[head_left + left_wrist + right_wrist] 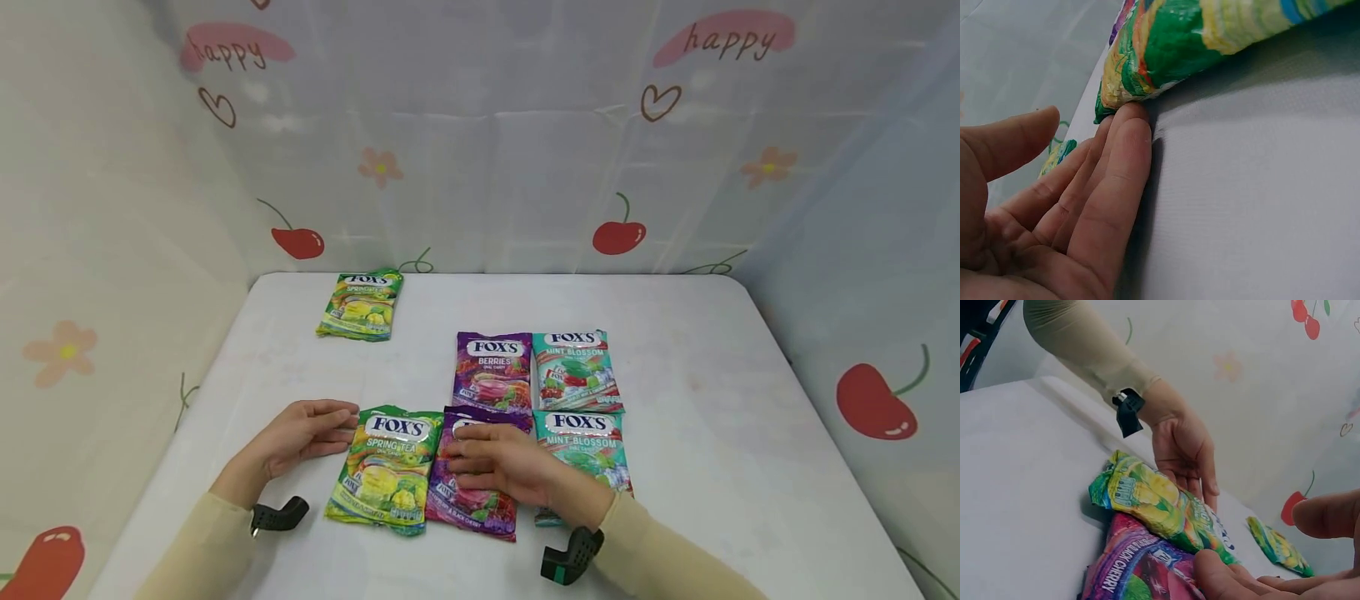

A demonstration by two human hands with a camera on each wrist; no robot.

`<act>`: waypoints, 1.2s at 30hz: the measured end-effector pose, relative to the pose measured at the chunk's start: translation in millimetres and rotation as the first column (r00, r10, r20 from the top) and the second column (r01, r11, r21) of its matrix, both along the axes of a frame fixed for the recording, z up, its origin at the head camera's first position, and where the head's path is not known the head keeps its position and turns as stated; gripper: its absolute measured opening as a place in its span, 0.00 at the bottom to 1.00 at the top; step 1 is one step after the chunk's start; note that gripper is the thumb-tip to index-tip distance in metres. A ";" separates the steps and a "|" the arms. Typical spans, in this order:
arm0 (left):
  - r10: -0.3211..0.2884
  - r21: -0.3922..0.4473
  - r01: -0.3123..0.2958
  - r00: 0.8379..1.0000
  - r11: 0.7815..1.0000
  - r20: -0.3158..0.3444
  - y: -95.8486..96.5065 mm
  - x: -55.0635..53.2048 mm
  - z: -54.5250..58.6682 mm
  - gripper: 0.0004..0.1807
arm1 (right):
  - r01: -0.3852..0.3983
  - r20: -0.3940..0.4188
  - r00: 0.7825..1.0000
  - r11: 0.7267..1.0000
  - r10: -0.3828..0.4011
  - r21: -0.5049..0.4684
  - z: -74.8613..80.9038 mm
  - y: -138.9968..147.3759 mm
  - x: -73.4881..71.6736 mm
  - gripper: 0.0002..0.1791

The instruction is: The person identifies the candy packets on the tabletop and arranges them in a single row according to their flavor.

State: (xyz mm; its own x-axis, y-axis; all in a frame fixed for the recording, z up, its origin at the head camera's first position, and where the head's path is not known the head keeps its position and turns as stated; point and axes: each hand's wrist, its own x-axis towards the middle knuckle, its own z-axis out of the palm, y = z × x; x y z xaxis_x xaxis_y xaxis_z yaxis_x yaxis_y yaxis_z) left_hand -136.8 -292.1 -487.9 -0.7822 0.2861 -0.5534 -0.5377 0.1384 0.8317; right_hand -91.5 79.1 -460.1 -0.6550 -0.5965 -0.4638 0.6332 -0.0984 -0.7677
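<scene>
My left hand [310,436] has its fingers fairly straight, with the fingertips at the upper left edge of a green-yellow Spring Tea candy bag [390,471]. In the left wrist view, those fingertips [1131,140] touch the bag's corner, and the thumb stands apart. My right hand [506,467] lies over a purple berry candy bag [476,512] beside it, fingers extended toward the green bag. The right wrist view shows the right fingertips [1213,575] at the edges of the purple and green bags. Whether they press down I cannot tell.
Behind the near row lie a purple Berries bag [491,371] and a teal Mint Blossom bag [576,372]. Another Mint Blossom bag [585,442] is partly under my right forearm. A second Spring Tea bag [362,307] lies at the far left of the white table [690,375].
</scene>
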 end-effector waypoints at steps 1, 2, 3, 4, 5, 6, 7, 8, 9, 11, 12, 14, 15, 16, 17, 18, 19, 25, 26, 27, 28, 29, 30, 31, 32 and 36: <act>-0.009 -0.003 0.009 1.000 1.000 0.003 -0.3 1.8 -0.8 0.32 | 0.001 0.013 1.000 1.000 -0.001 -0.007 -0.7 -0.7 1.3 0.30; -0.019 -0.005 0.019 1.000 1.000 0.008 -0.6 3.7 -1.4 0.30 | -0.001 0.027 1.000 1.000 0.001 -0.017 -1.6 -1.4 2.7 0.30; -0.027 -0.005 0.027 1.000 1.000 0.012 -0.9 5.5 -1.9 0.29 | -0.001 0.040 0.999 1.000 0.002 -0.027 -2.5 -2.1 4.2 0.31; -0.034 -0.005 0.034 0.999 0.999 0.016 -1.3 7.4 -2.1 0.28 | -0.002 0.051 0.999 0.999 0.004 -0.035 -3.3 -2.9 5.8 0.31; -0.040 -0.005 0.040 0.999 0.999 0.020 -1.8 9.3 -2.2 0.26 | -0.002 0.061 0.998 0.999 0.004 -0.046 -4.0 -3.7 7.2 0.31; -0.044 -0.005 0.044 0.999 0.999 0.024 -2.3 11.2 -2.2 0.25 | -0.003 0.067 0.998 0.999 0.007 -0.054 -4.5 -4.6 8.7 0.31; -0.051 -0.007 0.051 0.998 0.999 0.028 -2.6 12.6 -2.2 0.24 | -0.004 0.072 0.997 0.998 0.008 -0.061 -4.8 -5.5 9.9 0.31; -0.058 -0.008 0.058 0.998 0.998 0.029 -2.7 13.8 -2.1 0.24 | -0.004 0.075 0.997 0.998 0.009 -0.069 -4.9 -6.4 11.1 0.31; -0.065 -0.009 0.065 0.998 0.998 0.029 -2.5 14.8 -1.8 0.24 | -0.003 0.078 0.997 0.997 0.009 -0.074 -4.7 -7.3 12.1 0.31; -0.080 -0.019 0.081 0.996 0.997 0.024 -1.6 16.3 -1.7 0.25 | -0.006 0.087 0.996 0.997 0.014 -0.082 -3.9 -9.3 13.6 0.31; -0.088 -0.026 0.089 0.996 0.996 0.019 -0.8 16.7 -1.6 0.26 | -0.009 0.090 0.996 0.996 0.017 -0.083 -3.6 -10.4 14.4 0.31; -0.102 -0.042 0.103 0.995 0.994 0.012 1.3 17.2 -1.4 0.28 | -0.013 0.105 0.994 0.996 0.021 -0.083 -3.0 -13.0 15.3 0.32; -0.107 -0.049 0.107 0.994 0.993 0.010 2.5 17.6 -1.2 0.28 | -0.014 0.108 0.994 0.996 0.023 -0.083 -2.8 -14.6 15.8 0.33; -0.112 -0.057 0.112 0.994 0.992 0.005 3.4 17.9 -1.4 0.29 | -0.012 0.109 0.994 0.996 0.021 -0.084 -2.8 -16.4 16.4 0.33; -0.116 -0.065 0.116 0.993 0.991 0.001 4.2 18.2 -1.6 0.30 | -0.009 0.110 0.994 0.996 0.018 -0.085 -3.1 -18.2 16.7 0.34; -0.120 -0.072 0.119 0.993 0.990 -0.005 4.9 18.4 -2.0 0.30 | -0.006 0.110 0.994 0.996 0.015 -0.086 -3.4 -20.0 17.2 0.35; -0.122 -0.077 0.121 0.992 0.990 -0.010 5.6 18.7 -2.4 0.31 | -0.002 0.110 0.994 0.996 0.011 -0.085 -3.6 -21.9 17.4 0.35; -0.107 -0.080 0.103 0.993 0.991 -0.040 8.1 22.4 -5.4 0.31 | 0.088 0.130 0.988 0.994 -0.078 -0.070 -5.4 -33.1 21.0 0.33; -0.103 -0.070 0.100 0.994 0.993 -0.043 8.7 23.3 -5.8 0.30 | 0.115 0.140 0.985 0.991 -0.105 -0.065 -5.6 -35.2 22.2 0.32; -0.099 -0.058 0.097 0.994 0.994 -0.046 9.3 24.2 -6.1 0.30 | 0.144 0.147 0.980 0.988 -0.134 -0.058 -5.7 -37.4 23.3 0.32; -0.097 -0.046 0.094 0.994 0.994 -0.049 9.8 25.0 -6.4 0.30 | 0.171 0.152 0.975 0.984 -0.161 -0.053 -5.8 -39.7 24.2 0.32; -0.094 -0.035 0.092 0.994 0.995 -0.051 10.4 25.8 -6.4 0.31 | 0.195 0.158 0.970 0.980 -0.185 -0.048 -5.7 -41.6 24.9 0.32; -0.092 -0.023 0.091 0.994 0.996 -0.052 11.0 26.6 -6.5 0.31 | 0.216 0.163 0.965 0.975 -0.206 -0.043 -5.5 -43.5 25.3 0.32; -0.090 -0.011 0.089 0.995 0.996 -0.051 11.4 27.2 -6.3 0.31 | 0.232 0.169 0.960 0.972 -0.222 -0.042 -5.1 -45.1 25.5 0.33; -0.086 -0.005 0.086 0.995 0.996 -0.050 11.8 27.8 -6.0 0.32 | 0.245 0.172 0.957 0.969 -0.235 -0.039 -4.7 -46.5 25.7 0.33; -0.080 -0.005 0.080 0.996 0.997 -0.043 12.9 29.9 -3.3 0.33 | 0.287 0.200 0.940 0.958 -0.276 -0.027 -2.8 -51.5 27.1 0.34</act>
State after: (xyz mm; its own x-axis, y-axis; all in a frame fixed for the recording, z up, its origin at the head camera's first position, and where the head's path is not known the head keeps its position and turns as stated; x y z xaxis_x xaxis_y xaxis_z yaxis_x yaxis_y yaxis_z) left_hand -107.0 -279.2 -491.2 -0.7802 0.3468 -0.5205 -0.4881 0.1827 0.8534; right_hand -64.4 27.6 -462.9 -0.7016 -0.4289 -0.5690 0.7083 -0.3324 -0.6228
